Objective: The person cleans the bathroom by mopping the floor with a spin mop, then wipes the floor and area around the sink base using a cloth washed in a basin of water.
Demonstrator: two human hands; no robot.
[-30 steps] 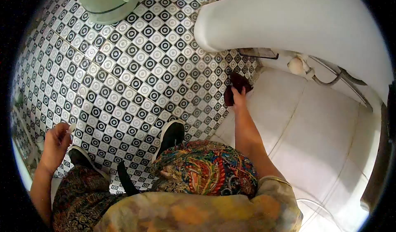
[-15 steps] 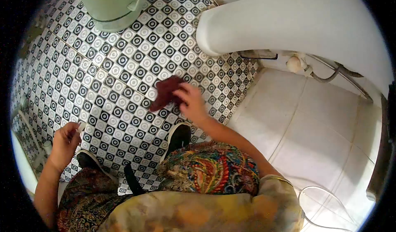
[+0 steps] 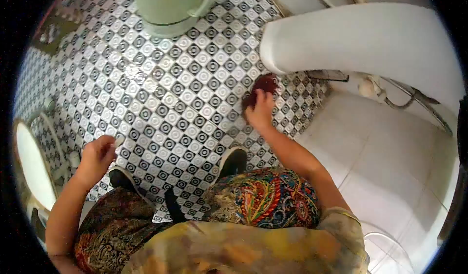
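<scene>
My right hand [image 3: 262,109] is closed on a dark maroon cloth [image 3: 266,82], its fingers curled over the near part. The cloth lies on the black-and-white patterned tile floor [image 3: 161,103], close to the foot of a white ceramic pedestal [image 3: 292,40]. Away to the left, my left hand [image 3: 97,159] pinches a small white piece [image 3: 118,141] between thumb and fingers. That piece is too small to name.
A pale green bucket-like container [image 3: 170,6] stands at the top. White wall tiles [image 3: 370,132], a pipe fitting [image 3: 370,88] and a pale cord [image 3: 390,240] are on the right. At the left edge shows a white oval rim [image 3: 34,164]. My dark shoes [image 3: 233,163] are below.
My right hand has moved the maroon cloth to the right and up, toward the pedestal's foot. The left hand keeps its pinch on the white piece. The whole view has shifted slightly.
</scene>
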